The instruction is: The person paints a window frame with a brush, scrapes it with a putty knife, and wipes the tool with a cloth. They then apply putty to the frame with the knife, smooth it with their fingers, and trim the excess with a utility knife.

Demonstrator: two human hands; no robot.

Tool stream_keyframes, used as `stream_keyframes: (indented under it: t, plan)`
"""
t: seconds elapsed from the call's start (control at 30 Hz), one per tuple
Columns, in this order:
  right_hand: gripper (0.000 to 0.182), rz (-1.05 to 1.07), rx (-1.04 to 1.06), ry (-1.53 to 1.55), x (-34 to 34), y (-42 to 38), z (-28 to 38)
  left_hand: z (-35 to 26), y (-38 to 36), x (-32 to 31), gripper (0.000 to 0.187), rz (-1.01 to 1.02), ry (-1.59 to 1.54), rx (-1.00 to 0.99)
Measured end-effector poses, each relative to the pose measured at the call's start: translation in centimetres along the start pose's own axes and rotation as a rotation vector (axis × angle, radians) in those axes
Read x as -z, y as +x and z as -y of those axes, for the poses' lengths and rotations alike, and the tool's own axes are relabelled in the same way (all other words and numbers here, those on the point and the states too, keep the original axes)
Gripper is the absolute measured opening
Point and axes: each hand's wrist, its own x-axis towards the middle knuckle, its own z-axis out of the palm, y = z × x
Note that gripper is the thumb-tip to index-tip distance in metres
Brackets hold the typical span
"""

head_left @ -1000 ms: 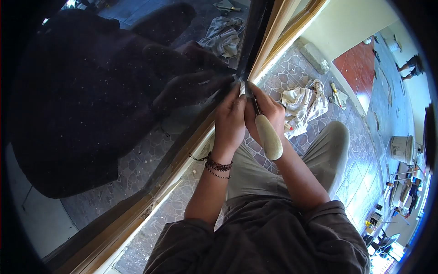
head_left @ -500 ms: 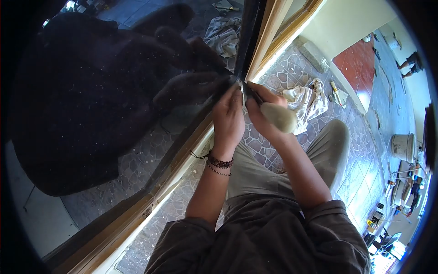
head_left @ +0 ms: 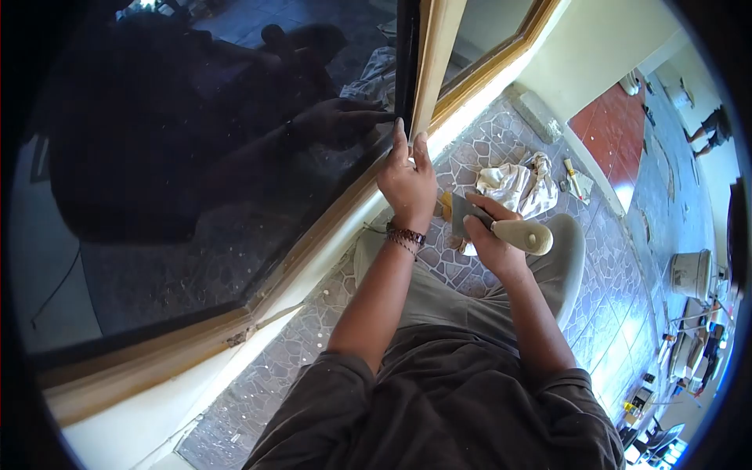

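My left hand (head_left: 408,180) reaches up to the lower corner of a dark glass pane (head_left: 235,196), index finger and thumb apart, fingertips at the wooden frame (head_left: 429,66). It holds nothing that I can see. Beside it on the right, my right hand (head_left: 495,239) is closed round a putty knife (head_left: 522,235) with a pale rounded handle. The knife's flat grey blade points up and left, clear of the frame. Something yellowish shows behind the blade, too hidden to name.
A crumpled cloth (head_left: 517,184) and a brush (head_left: 573,176) lie on the stone-patterned floor. A concrete block (head_left: 536,117) rests by the wall. At the right are a bucket (head_left: 691,272), assorted tools and, farther off, a person's legs (head_left: 703,139).
My right hand has drawn the putty knife away from the frame corner, down and right. My left hand has opened its fingers at the corner, and the view has shifted.
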Motion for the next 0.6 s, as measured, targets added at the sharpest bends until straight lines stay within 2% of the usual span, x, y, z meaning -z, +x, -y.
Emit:
stream_keyframes:
  t: [0.03, 0.1, 0.17, 0.23, 0.27, 0.37, 0.43, 0.53, 0.6]
  plan:
    - [0.032, 0.004, 0.017, -0.015, 0.4, -0.2, 0.1, 0.0, 0.0, -0.7, 0.037, -0.041, -0.136, 0.041]
    - [0.032, 0.032, 0.011, -0.021, 1.5, -1.0, 0.3, 0.2, 0.0, -2.6, 0.036, -0.139, -0.166, -0.012]
    - [0.032, 0.035, 0.168, -0.080, 3.2, -1.6, -0.5, -0.9, 0.5, -3.6, 0.035, -0.265, -0.194, -0.068]
    - [0.032, 0.074, 0.197, -0.069, 4.6, -2.1, -1.0, -1.3, 0.9, -3.7, 0.031, -0.366, -0.379, 0.128]
    - [0.032, 0.098, 0.194, -0.061, 5.3, -2.3, -1.2, -1.8, 1.2, -3.5, 0.023, -0.394, -0.365, 0.150]
    - [0.032, 0.146, 0.212, -0.035, 7.1, -2.4, -1.9, -0.8, 1.8, -4.2, 0.016, -0.481, -0.335, 0.043]
    - [0.032, 0.149, 0.255, -0.041, 8.1, -2.2, -2.4, -0.4, 1.9, -4.6, 0.010, -0.505, -0.368, 0.070]
    - [0.033, 0.152, 0.261, -0.033, 9.6, -1.9, -3.0, -0.9, 1.8, -4.6, 0.009, -0.525, -0.244, 0.011]
    - [0.033, 0.151, 0.241, -0.011, 10.5, -1.5, -3.3, -2.2, 1.3, -4.3, 0.005, -0.524, -0.011, -0.013]
